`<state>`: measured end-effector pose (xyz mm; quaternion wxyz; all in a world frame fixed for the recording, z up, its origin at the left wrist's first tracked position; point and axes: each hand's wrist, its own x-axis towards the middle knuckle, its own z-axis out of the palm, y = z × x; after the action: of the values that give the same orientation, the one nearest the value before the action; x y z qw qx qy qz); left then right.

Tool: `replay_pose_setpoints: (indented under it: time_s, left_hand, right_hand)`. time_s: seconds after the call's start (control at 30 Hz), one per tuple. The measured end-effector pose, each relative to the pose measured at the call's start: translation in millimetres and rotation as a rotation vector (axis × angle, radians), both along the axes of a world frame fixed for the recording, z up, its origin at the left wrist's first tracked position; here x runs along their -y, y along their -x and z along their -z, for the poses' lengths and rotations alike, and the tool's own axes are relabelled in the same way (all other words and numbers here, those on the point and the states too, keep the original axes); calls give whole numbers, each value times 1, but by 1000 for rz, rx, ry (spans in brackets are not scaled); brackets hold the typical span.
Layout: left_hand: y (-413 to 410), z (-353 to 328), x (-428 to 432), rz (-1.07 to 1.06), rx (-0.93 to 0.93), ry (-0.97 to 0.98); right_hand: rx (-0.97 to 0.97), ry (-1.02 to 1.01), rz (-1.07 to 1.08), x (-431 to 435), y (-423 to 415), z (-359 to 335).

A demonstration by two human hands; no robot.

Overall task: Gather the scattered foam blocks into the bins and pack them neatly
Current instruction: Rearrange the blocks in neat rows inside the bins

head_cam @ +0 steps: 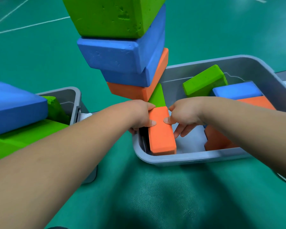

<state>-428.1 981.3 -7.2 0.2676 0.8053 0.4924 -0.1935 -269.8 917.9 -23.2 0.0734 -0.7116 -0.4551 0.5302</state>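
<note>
An orange foam block (162, 138) stands on edge inside the grey bin (180, 158) at its left wall. My left hand (139, 114) grips it from the left, thumb on top. My right hand (183, 114) pinches it from the right, thumb on top and fingers down inside the bin. Behind it a green block (157, 96) stands on edge too. A tall stack rises above: orange (135, 91), two blue blocks (122, 55) and a green one (109, 15) on top. Further right in the bin lie a green block (203, 83), a blue block (236, 90) and orange blocks (218, 141).
A second grey bin (69, 95) at the left holds a blue block (15, 108) over green blocks (23, 138). Both bins sit on a green sports floor (155, 195) with white lines at the far left.
</note>
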Motion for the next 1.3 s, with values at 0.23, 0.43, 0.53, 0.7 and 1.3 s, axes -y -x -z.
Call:
replay_pose_setpoints:
  time_s: [0.23,0.43,0.53,0.7,1.3]
  left_hand:
    - [-16,2,9,270,-277,-308]
    - [-16,-2,13,362,-194,-236]
    - [-17,0,12,389,-224,-245]
    - [-19,2,9,428,-285,-302]
    - [-31,4,22,363,-477,-312]
  right_hand:
    - [-85,25,-13,2,-16,17]
    - [-143,9,35,6,-30,27]
    - [-143,0,54,3,-31,35]
    - [-131,-24,54,-4,-28,43]
    - [-26,-44,-26,23,-20,38]
